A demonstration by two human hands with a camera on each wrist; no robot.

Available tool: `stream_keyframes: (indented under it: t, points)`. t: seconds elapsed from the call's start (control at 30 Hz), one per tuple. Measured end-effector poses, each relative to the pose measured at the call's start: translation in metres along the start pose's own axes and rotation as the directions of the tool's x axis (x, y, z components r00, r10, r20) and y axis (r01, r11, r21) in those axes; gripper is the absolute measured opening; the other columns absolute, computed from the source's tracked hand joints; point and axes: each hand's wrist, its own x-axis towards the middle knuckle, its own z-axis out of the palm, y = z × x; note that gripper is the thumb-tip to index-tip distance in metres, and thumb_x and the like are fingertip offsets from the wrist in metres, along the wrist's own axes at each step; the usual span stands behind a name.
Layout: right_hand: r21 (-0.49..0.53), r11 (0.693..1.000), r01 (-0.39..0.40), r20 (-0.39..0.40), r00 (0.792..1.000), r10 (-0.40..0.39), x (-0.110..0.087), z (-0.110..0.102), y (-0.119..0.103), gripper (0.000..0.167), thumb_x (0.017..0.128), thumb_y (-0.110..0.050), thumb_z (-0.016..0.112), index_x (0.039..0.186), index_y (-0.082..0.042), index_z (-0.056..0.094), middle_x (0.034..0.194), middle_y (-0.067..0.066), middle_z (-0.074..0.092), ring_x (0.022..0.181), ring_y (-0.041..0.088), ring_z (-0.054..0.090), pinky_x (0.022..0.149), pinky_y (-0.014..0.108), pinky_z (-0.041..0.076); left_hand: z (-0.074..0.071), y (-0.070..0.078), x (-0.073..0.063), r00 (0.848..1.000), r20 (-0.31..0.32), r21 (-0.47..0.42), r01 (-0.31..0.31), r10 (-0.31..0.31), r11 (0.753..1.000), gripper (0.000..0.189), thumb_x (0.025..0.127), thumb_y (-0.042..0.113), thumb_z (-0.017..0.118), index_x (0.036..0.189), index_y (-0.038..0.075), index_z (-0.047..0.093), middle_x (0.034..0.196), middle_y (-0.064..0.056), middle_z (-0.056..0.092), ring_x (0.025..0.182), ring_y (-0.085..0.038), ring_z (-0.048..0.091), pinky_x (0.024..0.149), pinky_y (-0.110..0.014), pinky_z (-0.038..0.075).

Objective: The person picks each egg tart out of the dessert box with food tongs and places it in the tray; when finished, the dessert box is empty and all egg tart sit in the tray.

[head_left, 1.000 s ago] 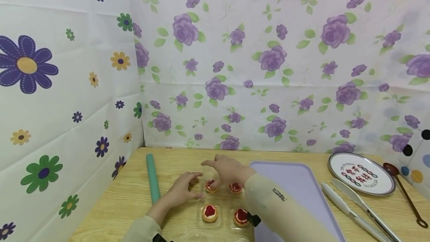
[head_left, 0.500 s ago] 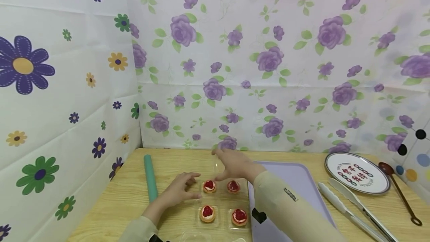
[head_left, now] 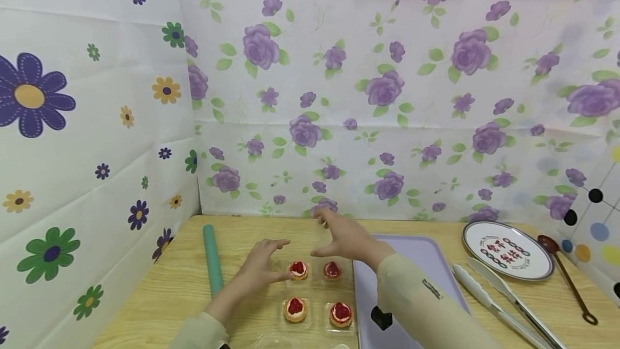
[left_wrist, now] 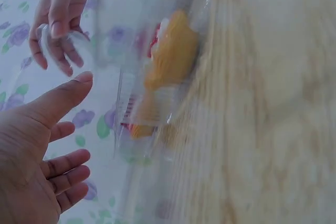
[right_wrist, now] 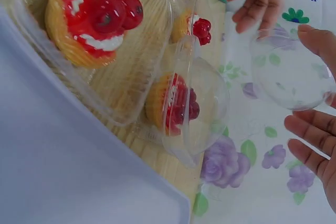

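My right hand (head_left: 346, 237) is raised over the far part of the table, its thumb and fingers holding a clear dome lid (right_wrist: 289, 80). Beside the back-left fruit tart (head_left: 298, 270) is my left hand (head_left: 258, 269), thumb and fingers spread with nothing between them. The back-right tart (head_left: 332, 270) sits under another clear dome (right_wrist: 212, 111). Nearer me are the front-left tart (head_left: 295, 309) and the front-right tart (head_left: 341, 314), in clear plastic trays without domes. All the tarts have red berries and white cream on a golden crust.
A lilac tray (head_left: 411, 244) lies right of the tarts, partly under my right sleeve. Farther right are metal tongs (head_left: 508, 306), a white plate (head_left: 508, 251) and a brown ladle (head_left: 566, 273). A green roll (head_left: 212, 260) lies at left. Clear plastic (head_left: 276, 341) shows at the near edge.
My right hand has moved from over the back-left tart toward the back right, with the clear dome lid. That tart now shows fully. My left hand has hardly moved.
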Motion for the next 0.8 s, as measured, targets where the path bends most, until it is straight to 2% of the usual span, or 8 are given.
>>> stream_keyframes:
  t: [0.13, 0.33, 0.57, 0.8]
  points:
    - [0.029, 1.0, 0.007, -0.036, 0.999, -0.006, -0.004, 0.002, -0.001, 0.08, 0.076, -0.046, 0.078, 0.139, -0.019, 0.037, 0.128, 0.006, 0.058, 0.117, 0.025, 0.057, 0.092, 0.046, 0.052, 0.001, 0.012, 0.004, 0.999, -0.024, 0.035, -0.02, 0.021, 0.999, 0.079, 0.07, 0.033, 0.085, 0.136, 0.008, 0.051, 0.122, -0.016, 0.057, 0.114, -0.032, 0.051, 0.094, -0.054, 0.045]
    - [0.071, 0.997, 0.032, -0.076, 0.997, -0.027, -0.009, 0.003, -0.005, 0.078, 0.077, -0.044, 0.078, 0.138, -0.021, 0.035, 0.129, 0.003, 0.056, 0.117, 0.022, 0.056, 0.09, 0.045, 0.052, -0.004, 0.022, 0.01, 0.999, -0.026, 0.008, -0.047, 0.047, 0.999, 0.085, 0.07, 0.034, 0.084, 0.141, 0.006, 0.046, 0.126, -0.015, 0.056, 0.117, -0.033, 0.051, 0.096, -0.054, 0.045]
    - [0.165, 0.984, 0.064, -0.117, 0.992, -0.044, -0.016, 0.004, -0.004, 0.076, 0.076, -0.037, 0.08, 0.136, -0.018, 0.038, 0.131, 0.004, 0.056, 0.117, 0.025, 0.057, 0.092, 0.047, 0.051, -0.009, 0.026, 0.013, 0.998, 0.011, -0.076, -0.056, 0.057, 0.996, 0.088, 0.071, 0.032, 0.084, 0.143, 0.004, 0.042, 0.131, -0.017, 0.053, 0.119, -0.035, 0.049, 0.098, -0.056, 0.044]
    - [0.252, 0.964, 0.085, -0.118, 0.991, -0.057, -0.023, 0.009, -0.001, 0.081, 0.077, -0.039, 0.08, 0.139, -0.014, 0.036, 0.134, 0.004, 0.054, 0.117, 0.024, 0.055, 0.092, 0.05, 0.05, -0.008, 0.028, 0.015, 0.992, 0.064, -0.148, -0.101, 0.112, 0.984, 0.084, 0.074, 0.033, 0.082, 0.141, 0.002, 0.042, 0.134, -0.018, 0.051, 0.121, -0.037, 0.048, 0.097, -0.055, 0.045]
